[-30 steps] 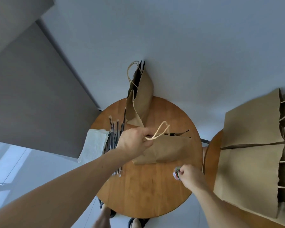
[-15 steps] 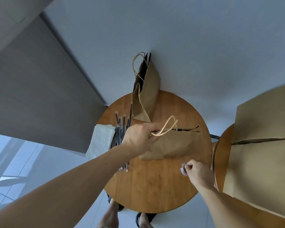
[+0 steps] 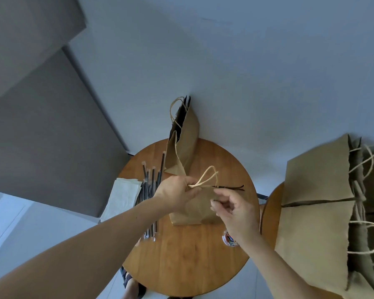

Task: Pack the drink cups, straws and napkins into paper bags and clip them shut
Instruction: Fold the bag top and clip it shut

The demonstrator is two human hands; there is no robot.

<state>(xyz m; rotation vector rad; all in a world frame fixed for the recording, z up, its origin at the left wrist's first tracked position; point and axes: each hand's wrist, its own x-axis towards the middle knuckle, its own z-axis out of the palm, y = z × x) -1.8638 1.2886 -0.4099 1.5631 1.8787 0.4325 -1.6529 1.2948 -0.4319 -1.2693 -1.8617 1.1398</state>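
Observation:
A brown paper bag (image 3: 192, 213) stands in the middle of the round wooden table (image 3: 192, 260). My left hand (image 3: 177, 195) grips its folded top edge at the base of the twine handle (image 3: 207, 178). Just right of it, my right hand (image 3: 235, 210) is at the same edge, thumb and curled fingers pinched together on something too small to make out, seemingly a clip. A clear tub of coloured clips (image 3: 229, 240) sits under my right wrist. Black straws (image 3: 149, 190) and white napkins (image 3: 123, 199) lie to the left. No cups are visible.
Another paper bag (image 3: 186, 143) stands open at the table's far edge against the wall. Several paper bags (image 3: 315, 190) lie stacked on a second round table (image 3: 270, 210) to the right. My feet show below the near rim.
My right hand has left the clip tub and risen to the bag's top edge beside my left hand. My left hand has kept its grip on the bag.

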